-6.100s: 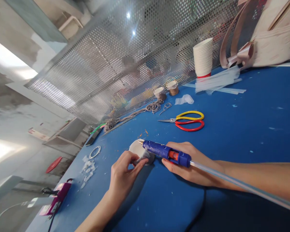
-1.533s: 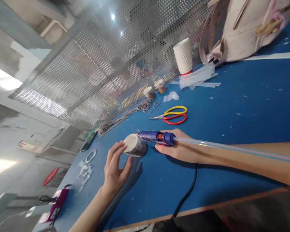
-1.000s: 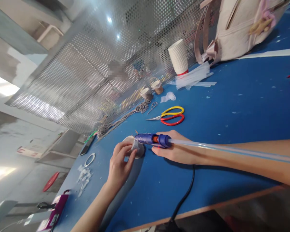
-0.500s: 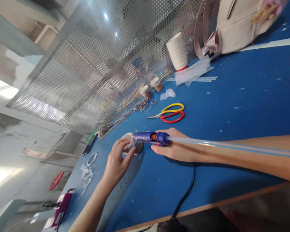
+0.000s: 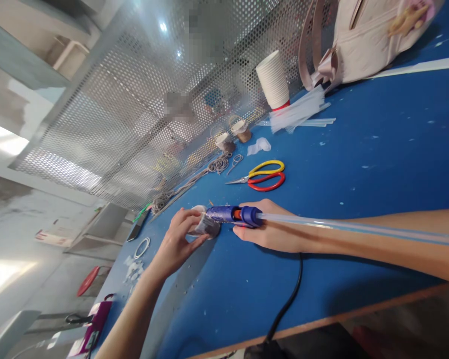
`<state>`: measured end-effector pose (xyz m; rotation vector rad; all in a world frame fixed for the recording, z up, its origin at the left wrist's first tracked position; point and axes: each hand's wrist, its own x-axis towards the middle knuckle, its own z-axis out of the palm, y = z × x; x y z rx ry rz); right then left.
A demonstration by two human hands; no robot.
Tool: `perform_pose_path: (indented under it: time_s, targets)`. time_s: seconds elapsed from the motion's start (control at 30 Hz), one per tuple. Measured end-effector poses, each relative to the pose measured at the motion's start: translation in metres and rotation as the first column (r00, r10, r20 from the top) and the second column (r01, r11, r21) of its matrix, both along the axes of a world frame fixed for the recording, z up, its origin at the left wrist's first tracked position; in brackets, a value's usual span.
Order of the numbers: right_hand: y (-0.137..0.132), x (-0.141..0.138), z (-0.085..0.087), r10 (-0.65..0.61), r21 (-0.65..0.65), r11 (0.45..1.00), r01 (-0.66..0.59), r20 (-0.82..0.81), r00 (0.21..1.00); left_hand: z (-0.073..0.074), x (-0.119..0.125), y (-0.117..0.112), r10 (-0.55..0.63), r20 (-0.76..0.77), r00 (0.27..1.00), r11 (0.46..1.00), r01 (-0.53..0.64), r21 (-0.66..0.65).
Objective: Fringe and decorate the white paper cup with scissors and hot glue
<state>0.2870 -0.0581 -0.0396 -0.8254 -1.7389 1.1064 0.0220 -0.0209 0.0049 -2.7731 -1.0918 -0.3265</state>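
My right hand (image 5: 267,229) is closed round a blue hot glue gun (image 5: 224,213), a long clear glue stick (image 5: 344,225) trailing from its back end over my forearm. The gun's tip meets the rim of a small paper cup (image 5: 205,227), which has a greyish lower part. My left hand (image 5: 179,237) grips that cup from the left, thumb in front and fingers over the rim; the fingers partly hide it. Scissors (image 5: 264,176) with one yellow and one red handle lie beyond the glue gun.
Two small cups with handles (image 5: 241,130) stand by the perforated metal screen (image 5: 134,99), near tangled grey cord (image 5: 219,163). Stacked paper cups (image 5: 273,80), white strips (image 5: 299,109) and a pale bag (image 5: 374,40) are at the back right. A black cable (image 5: 290,304) crosses the blue table's front edge.
My left hand has shifted slightly left and its fingers have changed position on the cup. My right hand and the glue gun have stayed almost still.
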Motion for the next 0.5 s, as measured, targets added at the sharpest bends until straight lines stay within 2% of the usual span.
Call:
perform_pose_path:
  time_s: [0.13,0.27,0.37,0.5]
  targets:
    - [0.0,0.0,0.002,0.0,-0.005,1.0,0.0,0.012,1.0,0.003,-0.005,-0.006,-0.024,-0.035,0.999,0.999,0.022,-0.047]
    - [-0.001,0.0,0.001,0.003,-0.004,1.0,-0.003,0.003,1.0,0.001,0.001,-0.019,0.058,0.069,0.996,0.996,-0.062,0.057]
    - [-0.001,-0.001,-0.003,-0.009,-0.005,1.0,0.009,-0.011,1.0,-0.006,0.008,-0.02,0.131,0.131,0.983,0.982,-0.146,0.117]
    - [-0.001,-0.002,-0.005,-0.021,-0.01,1.0,0.021,-0.017,1.0,-0.018,0.013,-0.014,0.134,0.131,0.982,0.984,-0.148,0.103]
